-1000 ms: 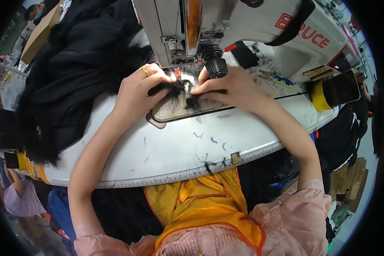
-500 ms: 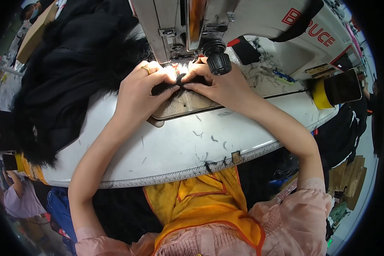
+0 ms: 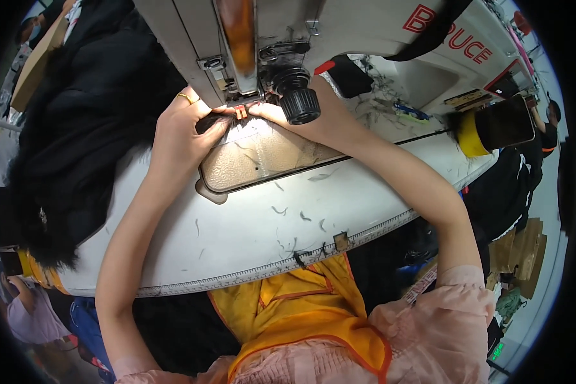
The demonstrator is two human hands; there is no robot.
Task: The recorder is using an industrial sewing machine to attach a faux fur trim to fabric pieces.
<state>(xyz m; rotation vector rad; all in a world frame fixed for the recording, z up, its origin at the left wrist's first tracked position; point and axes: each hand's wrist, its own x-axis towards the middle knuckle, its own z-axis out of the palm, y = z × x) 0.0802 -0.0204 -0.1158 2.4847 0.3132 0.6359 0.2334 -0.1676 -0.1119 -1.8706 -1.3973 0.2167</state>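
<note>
Black furry fabric [image 3: 212,123] lies beneath the red-tipped presser foot [image 3: 240,111] of a white sewing machine [image 3: 371,25]. My left hand [image 3: 180,136], with a gold ring on one finger, pinches that fabric just left of the foot. From the other side my right hand [image 3: 323,121] reaches in, its thumb stretched out close beside the foot. A black ribbed knob [image 3: 300,105] and the machine head hide its other fingers, so its grip does not show. Lamp light falls brightly on the textured metal plate [image 3: 269,157] in front of the foot.
A large heap of black furry cloth [image 3: 96,102] covers the table's left side. Tweezers-like snips [image 3: 406,112], lint and black scraps lie to the right. A ruler tape [image 3: 237,280] edges the white table [image 3: 237,237]. A yellow-and-black holder [image 3: 472,139] stands right.
My hands, pinched together before the foot, have separated and moved up toward it. The fabric now reaches under the foot, baring the metal plate. The whole view has shifted slightly.
</note>
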